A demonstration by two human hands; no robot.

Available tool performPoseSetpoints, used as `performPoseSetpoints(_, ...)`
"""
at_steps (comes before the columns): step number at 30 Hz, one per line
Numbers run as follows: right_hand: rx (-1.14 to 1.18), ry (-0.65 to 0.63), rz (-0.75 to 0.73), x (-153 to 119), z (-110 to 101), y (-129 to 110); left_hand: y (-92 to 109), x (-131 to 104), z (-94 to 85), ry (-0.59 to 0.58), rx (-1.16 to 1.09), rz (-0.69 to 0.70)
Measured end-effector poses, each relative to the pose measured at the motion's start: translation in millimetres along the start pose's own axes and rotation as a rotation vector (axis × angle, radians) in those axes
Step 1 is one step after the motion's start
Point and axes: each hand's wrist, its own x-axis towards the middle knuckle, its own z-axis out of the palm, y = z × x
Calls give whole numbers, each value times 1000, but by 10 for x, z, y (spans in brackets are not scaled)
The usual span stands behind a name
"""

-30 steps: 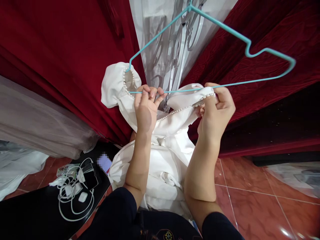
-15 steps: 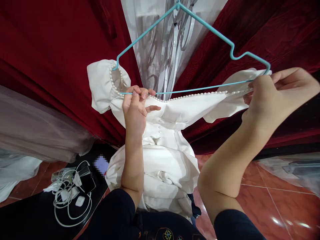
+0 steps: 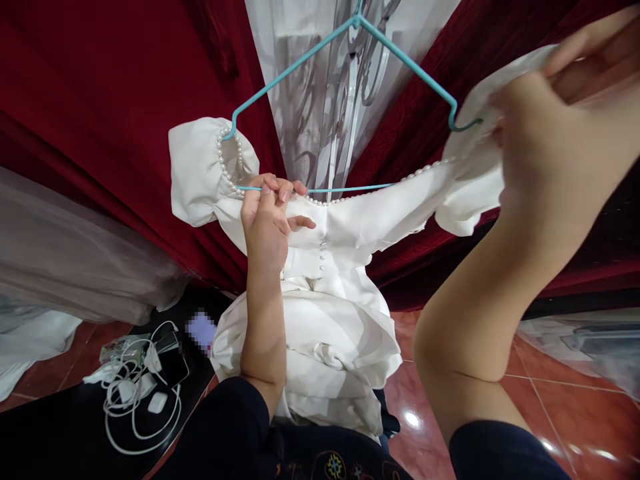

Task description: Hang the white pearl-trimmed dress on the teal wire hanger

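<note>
A white dress (image 3: 340, 320) with a pearl-trimmed neckline hangs from a light blue hanger (image 3: 295, 65). Its left puff sleeve (image 3: 193, 170) sits over the hanger's left end. My left hand (image 3: 270, 217) pinches the neckline together with the hanger's lower bar, just right of that sleeve. At the upper right, my right hand (image 3: 560, 113), blurred, grips the other sleeve (image 3: 475, 180), which is raised around the hanger's right end. The tip of that end shows partly through the sleeve opening; the rest is hidden by fabric and my hand.
Red curtains (image 3: 125, 87) hang behind, with a white metal frame (image 3: 345, 113) between them. On a black table (image 3: 55, 427) at the lower left lie tangled white cables (image 3: 113, 400) and a phone (image 3: 175, 367). Red floor tiles (image 3: 575, 413) show at the lower right.
My right hand has moved up and right, pulling the right sleeve over the hanger's end, which now looks shorter and partly covered. My left hand has barely moved.
</note>
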Motion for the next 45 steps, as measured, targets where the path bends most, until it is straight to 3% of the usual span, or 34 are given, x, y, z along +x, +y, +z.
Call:
performPoseSetpoints(3, 60, -254, -66, -417, 68, -219, -13, 9, -13, -10, -17, 15)
performPoseSetpoints(5, 66, -151, -52, -788, 76, -335, -28, 11, -21, -14, -19, 29)
performPoseSetpoints(6, 80, 0, -65, -974, 80, -371, -37, 11, -25, -15, -12, 32)
performPoseSetpoints(7, 118, 89, -11, -1147, 90, -389, -44, 11, -28, -15, -4, 33)
performPoseSetpoints(8, 181, 89, 95, -1298, 111, -388, -51, 11, -32, -16, 4, 32)
performPoseSetpoints(11, 348, -158, 469, -1574, 250, -288, -59, 5, -41, -22, 27, 32)
performPoseSetpoints(13, 409, -287, 637, -1611, 388, -181, -57, -5, -38, -23, 43, 35)
performPoseSetpoints(14, 455, -294, 669, -1601, 457, -130, -55, -12, -33, -27, 48, 38)
performPoseSetpoints(21, 984, -81, 559, -1607, 767, -11, -49, -66, 15, -54, 25, 43)
performPoseSetpoints(26, 1155, -98, 562, -1587, 756, 30, 19, -141, -41, -82, 110, -50)
performPoseSetpoints(31, 1131, -113, 566, -1497, 654, 152, 122, -323, -166, -105, 305, -146)
performPoseSetpoints(35, 1113, -124, 568, -1500, 648, 196, 182, -368, -165, 103, 242, 102)
performPoseSetpoints(38, 1100, -126, 558, -1496, 665, 203, 191, -267, -122, 269, 249, 443)
performPoseSetpoints(40, 1065, -133, 549, -1491, 671, 209, 185, -158, -121, 308, 366, 642)
performPoseSetpoints(42, 1032, -142, 542, -1490, 674, 218, 172, -31, -160, 290, 549, 693)
performPoseSetpoints(45, 995, -142, 526, -1498, 680, 234, 152, 190, -284, 260, 769, 665)
